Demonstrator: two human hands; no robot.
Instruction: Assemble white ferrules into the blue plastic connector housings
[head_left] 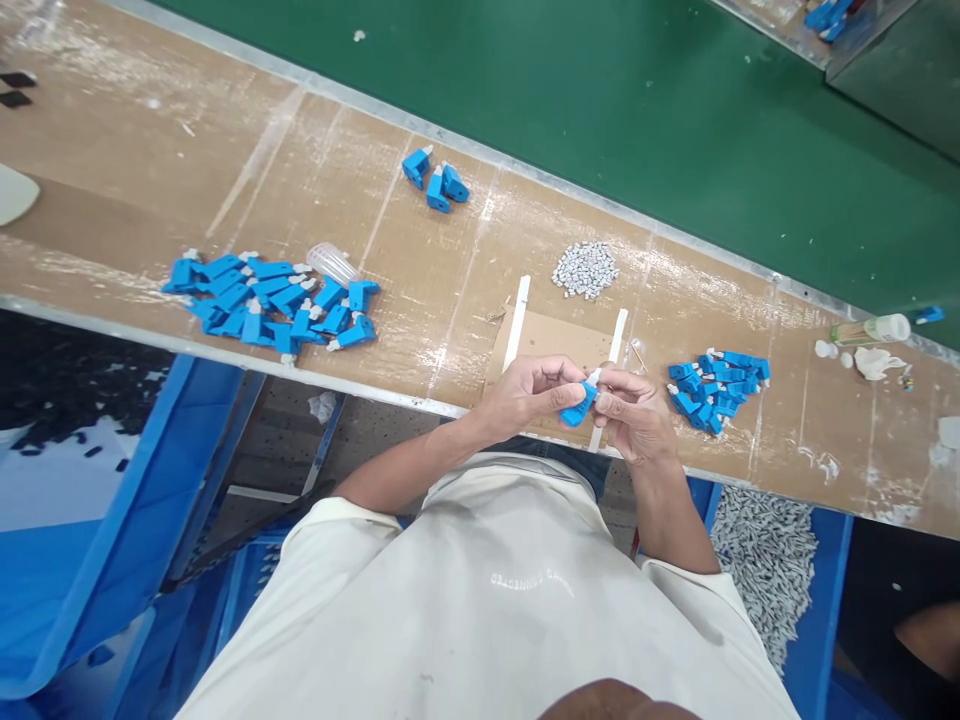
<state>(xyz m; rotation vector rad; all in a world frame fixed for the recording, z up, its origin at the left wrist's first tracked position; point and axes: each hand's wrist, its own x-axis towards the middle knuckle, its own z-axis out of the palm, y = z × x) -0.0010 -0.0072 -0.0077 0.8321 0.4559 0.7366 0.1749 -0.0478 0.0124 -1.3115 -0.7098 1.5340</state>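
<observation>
Between my two hands, over the cardboard sheet (559,338) at the bench's near edge, is a small blue plastic part (576,408) with a white tip pointing up and away. My left hand (536,392) pinches it between thumb and fingers from the left. From the right, the fingers of my right hand (634,405) close on the same part near its white tip. A pile of small grey pieces (585,270) lies just beyond my hands. Right of my right hand is a heap of blue parts (718,388).
A larger heap of blue parts with white tips (277,305) lies left, beside a clear plastic cup (332,263). Several more blue parts (436,182) sit near the far edge. A toothpick jar (870,330) stands right. Below the bench is a blue bin of grey pieces (765,560).
</observation>
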